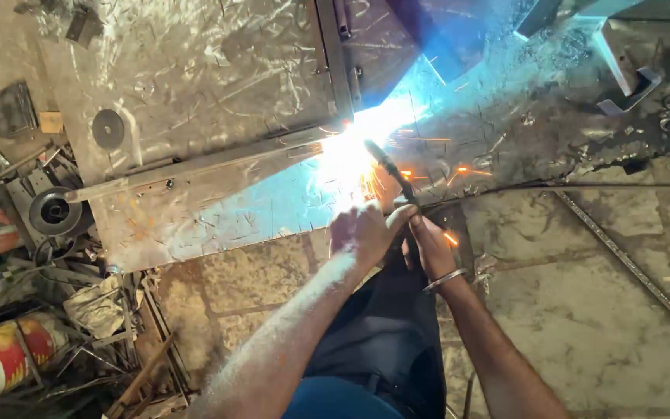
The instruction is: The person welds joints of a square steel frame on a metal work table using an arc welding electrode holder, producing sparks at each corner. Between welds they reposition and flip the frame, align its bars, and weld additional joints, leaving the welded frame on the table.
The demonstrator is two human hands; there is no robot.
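We are mid-weld: the arc is lit, white-blue glare and orange sparks bursting where the tip of the welding torch meets the corner of the metal frame, at about 12 o'clock from our hands. Our left hand is curled shut round the torch's lower end, and our right hand, a metal bangle on its wrist, closes on it just beside, at 3 o'clock, the two hands touching. The frame lies across a scratched steel sheet on the floor. We judge the joint at this corner only partly laid; glare hides the seam itself, so how much bead is down we cannot tell. The long bar running out toward 9 o'clock shows no arc at present. Scrap and paint cans sit at 8 o'clock
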